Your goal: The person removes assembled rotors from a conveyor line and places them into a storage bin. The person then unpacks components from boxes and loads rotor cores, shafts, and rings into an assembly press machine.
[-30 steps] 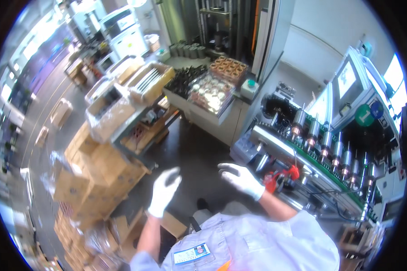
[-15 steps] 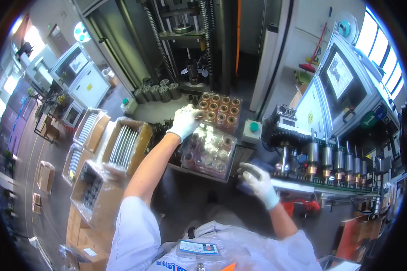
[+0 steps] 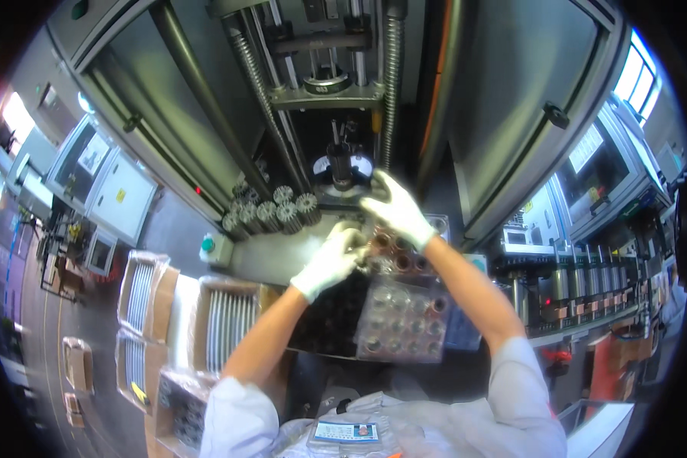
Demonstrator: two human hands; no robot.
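Note:
Both my hands wear white gloves. My left hand [image 3: 332,259] is curled, its fingers drawn together beside the left edge of a clear tray of copper-coloured rings [image 3: 401,262]; what they hold, if anything, is hidden. My right hand [image 3: 401,212] reaches over that tray with thumb and forefinger apart and nothing visible between them. Just beyond its fingertips, a dark cylinder [image 3: 342,164] stands upright on the press's round base. Nearer me lies a clear plastic tray [image 3: 401,320] with round pockets, a few showing darker contents.
Several slotted metal cores [image 3: 275,216] stand left on the grey bench [image 3: 282,252]. Above is the press plate [image 3: 327,95] between posts. A green button box [image 3: 210,246] sits at the bench's left corner, near cartons of metal rods [image 3: 229,324]. A conveyor with upright cylinders [image 3: 580,294] runs at right.
My view has moved closer to the press. My right hand has risen from beside the bench to above the ring tray, near the dark cylinder. My left hand has curled beside that tray.

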